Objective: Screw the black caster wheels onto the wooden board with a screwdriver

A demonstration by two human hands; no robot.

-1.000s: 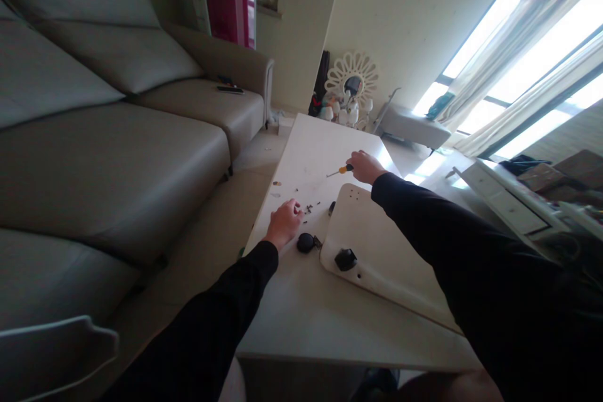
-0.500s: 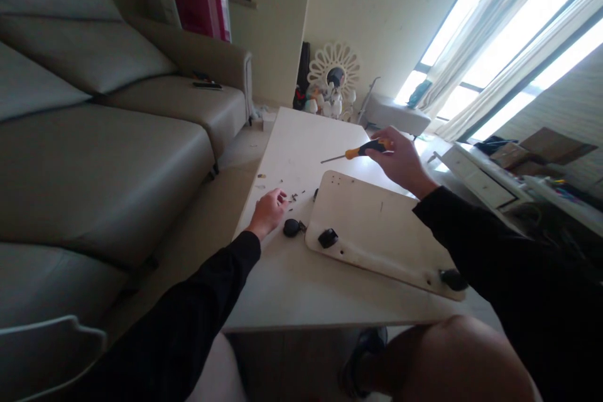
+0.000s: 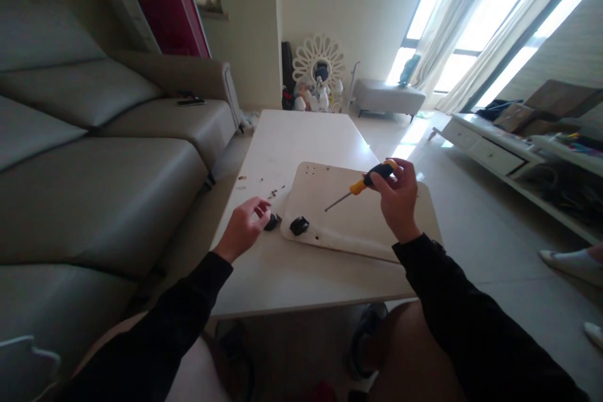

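My right hand (image 3: 398,195) is closed around the yellow and black handle of a screwdriver (image 3: 362,184). Its shaft slants down to the left above a pale, round-cornered board (image 3: 348,217) lying on the table. My left hand (image 3: 242,226) is held with fingertips pinched, left of the board; whatever is between them is too small to make out. Partly behind those fingers sits a loose black caster wheel (image 3: 272,222) on the table. Another black caster (image 3: 299,225) stands on the board's near left corner. Several small screws (image 3: 274,193) lie beyond my left hand.
The white table (image 3: 301,289) stretches away from my knees. A grey sofa (image 3: 108,182) runs along its left side. On the right are a low white cabinet (image 3: 490,151) and another person's foot (image 3: 568,260). A round decorative mirror (image 3: 319,63) leans by the far wall.
My right hand has brought the screwdriver lower and nearer, over the board. My left hand has drawn back from the loose screws towards the loose caster. The view has shifted.
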